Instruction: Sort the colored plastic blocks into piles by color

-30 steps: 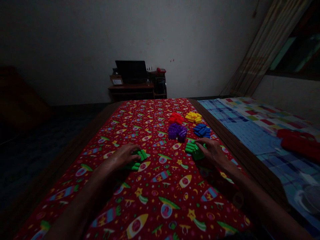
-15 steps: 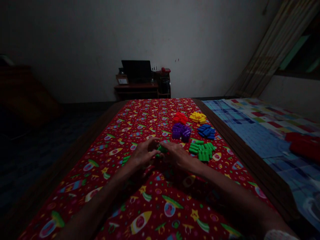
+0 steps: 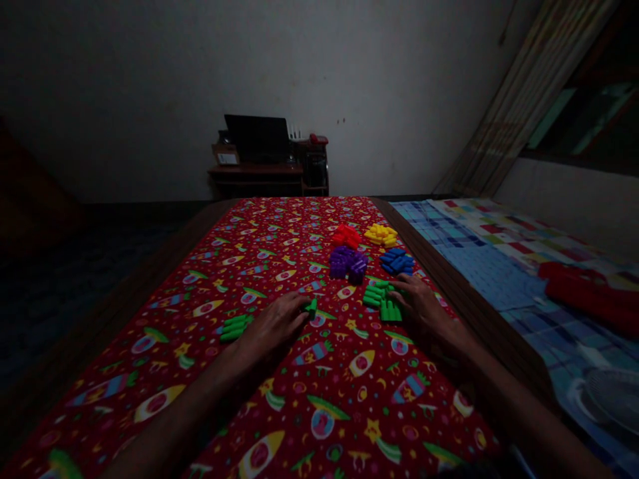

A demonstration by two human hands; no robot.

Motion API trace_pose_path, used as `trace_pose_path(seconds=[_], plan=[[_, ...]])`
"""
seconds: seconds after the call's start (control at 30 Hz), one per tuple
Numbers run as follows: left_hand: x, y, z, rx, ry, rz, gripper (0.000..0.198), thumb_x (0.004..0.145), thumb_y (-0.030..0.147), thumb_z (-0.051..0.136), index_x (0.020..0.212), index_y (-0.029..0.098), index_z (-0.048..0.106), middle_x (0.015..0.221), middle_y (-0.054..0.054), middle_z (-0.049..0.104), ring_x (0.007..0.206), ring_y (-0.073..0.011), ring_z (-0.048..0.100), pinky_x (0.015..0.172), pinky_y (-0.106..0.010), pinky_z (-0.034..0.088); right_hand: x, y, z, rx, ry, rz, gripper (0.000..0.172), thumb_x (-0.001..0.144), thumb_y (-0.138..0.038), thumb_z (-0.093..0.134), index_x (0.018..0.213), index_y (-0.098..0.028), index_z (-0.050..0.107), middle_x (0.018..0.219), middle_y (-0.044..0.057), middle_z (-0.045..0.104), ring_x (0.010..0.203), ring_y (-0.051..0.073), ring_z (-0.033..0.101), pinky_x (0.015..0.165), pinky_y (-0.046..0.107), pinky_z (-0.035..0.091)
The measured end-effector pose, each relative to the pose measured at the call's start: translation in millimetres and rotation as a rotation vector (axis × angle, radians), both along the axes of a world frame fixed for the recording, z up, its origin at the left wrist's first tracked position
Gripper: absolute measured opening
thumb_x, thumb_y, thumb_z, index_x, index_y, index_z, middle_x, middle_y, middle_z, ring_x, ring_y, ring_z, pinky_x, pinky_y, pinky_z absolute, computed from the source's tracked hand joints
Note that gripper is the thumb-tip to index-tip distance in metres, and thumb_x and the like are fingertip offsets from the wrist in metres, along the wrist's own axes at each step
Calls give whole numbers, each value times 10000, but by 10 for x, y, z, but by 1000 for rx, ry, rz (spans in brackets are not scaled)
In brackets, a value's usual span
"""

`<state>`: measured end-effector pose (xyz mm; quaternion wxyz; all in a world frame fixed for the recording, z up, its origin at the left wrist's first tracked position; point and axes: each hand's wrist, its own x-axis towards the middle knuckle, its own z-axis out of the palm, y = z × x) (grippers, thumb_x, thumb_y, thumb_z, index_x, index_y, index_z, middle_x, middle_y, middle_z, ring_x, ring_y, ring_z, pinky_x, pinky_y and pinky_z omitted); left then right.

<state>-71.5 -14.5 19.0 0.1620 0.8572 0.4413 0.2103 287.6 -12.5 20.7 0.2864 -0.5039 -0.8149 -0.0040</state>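
In the head view my left hand [image 3: 279, 320] is closed on a green toy block [image 3: 311, 308], whose end sticks out past the fingertips. Just left of that wrist lies a group of joined green blocks [image 3: 235, 327]. My right hand [image 3: 418, 299] reaches over the right side of the green block pile [image 3: 378, 295], fingers curled down onto it. Whether those fingers grip a block is hidden. Behind the pile are blue blocks [image 3: 397, 261] and purple blocks [image 3: 348, 263]. Farther back sit red blocks [image 3: 346, 236] and yellow blocks [image 3: 381, 234].
A red rocket-print cloth [image 3: 319, 372] covers the long table. To the right is a bed with a blue plaid sheet [image 3: 464, 266], a red cloth [image 3: 584, 296] and a round fan [image 3: 614, 396]. A desk with a black monitor [image 3: 258, 138] stands against the far wall.
My hands were together around a green piece and have parted. The right hand has moved right to the green pile; the left keeps a green block. The view has turned slightly right.
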Motion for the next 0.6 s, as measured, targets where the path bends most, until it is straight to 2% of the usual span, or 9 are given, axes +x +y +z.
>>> trace_pose_path(seconds=[0.1, 0.2, 0.27, 0.33, 0.4, 0.5, 0.6], plan=[[34, 9, 47, -9, -42, 59, 335, 894, 370, 435, 1049, 184, 667, 985, -81, 700, 883, -214, 651, 809, -309, 510, -38, -52, 34, 40, 97, 1, 301, 952, -322, 450, 1002, -187, 715, 1039, 125, 670, 939, 238, 627, 825, 382, 506], [133, -21, 115, -86, -135, 161, 355, 865, 397, 438, 997, 184, 690, 929, -60, 733, 819, -206, 670, 755, -285, 524, -241, -104, 124, 92, 221, 26, 304, 956, -315, 441, 1025, -188, 709, 1037, 117, 698, 951, 233, 650, 847, 381, 512], [242, -74, 156, -171, -230, 167, 384, 851, 434, 455, 1018, 186, 696, 938, -47, 746, 814, -203, 679, 735, -278, 535, -474, -152, 160, 68, 249, 135, 285, 941, -319, 484, 1103, -188, 678, 1060, 111, 706, 957, 218, 660, 835, 348, 521], [347, -147, 192, -246, -310, 113, 399, 846, 452, 468, 1030, 188, 703, 940, -39, 751, 814, -200, 683, 734, -278, 544, -733, -197, 154, 19, 202, 295, 290, 916, -298, 539, 1166, -191, 642, 1068, 105, 710, 929, 196, 669, 792, 303, 524], [394, -216, 232, -281, -338, 51, 386, 850, 446, 476, 1024, 192, 710, 942, -36, 753, 823, -197, 685, 753, -283, 547, -923, -213, 124, -1, 122, 386, 243, 897, -238, 557, 1112, -190, 660, 980, 93, 726, 823, 174, 676, 713, 264, 515], [277, -236, 306, -216, -255, 37, 362, 871, 447, 481, 1025, 209, 707, 992, -46, 747, 883, -203, 686, 810, -296, 538, -899, -166, 117, 3, 105, 310, 188, 894, -176, 514, 941, -180, 696, 800, 61, 722, 665, 149, 650, 611, 232, 479], [-43, -98, 351, -40, -115, 98, 418, 881, 509, 452, 1048, 209, 689, 1055, -78, 726, 956, -226, 672, 875, -336, 517, -535, -116, 179, -21, 208, 116, 200, 887, -196, 505, 892, -183, 705, 785, 47, 729, 666, 158, 661, 611, 238, 483]])
